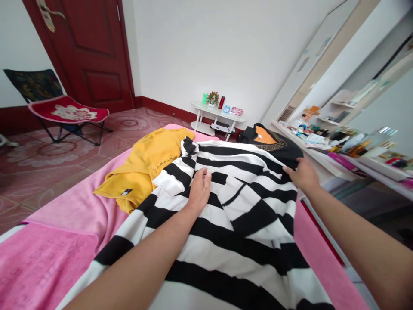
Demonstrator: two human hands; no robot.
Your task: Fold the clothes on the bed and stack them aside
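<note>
Strpd top (pixel 245 219); pot (pixel 211 105) w/ plant (pixel 213 97)

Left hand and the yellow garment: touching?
Apart. The head view shows the left hand over the striped garment, whose black-and-white fabric is plainly visible between it and the yellow garment.

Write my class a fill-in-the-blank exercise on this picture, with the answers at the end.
1. The large striped cloth garment has black and ____ stripes.
2. In the picture, the yellow cloth garment lies on the ____ side of the striped one.
3. Of the left hand and the right hand, the ____ one is nearer the black garment with an orange inside.
4. The red-seated folding chair stands near a dark red ____ with a metal handle.
Answers: white; left; right; door.
</note>
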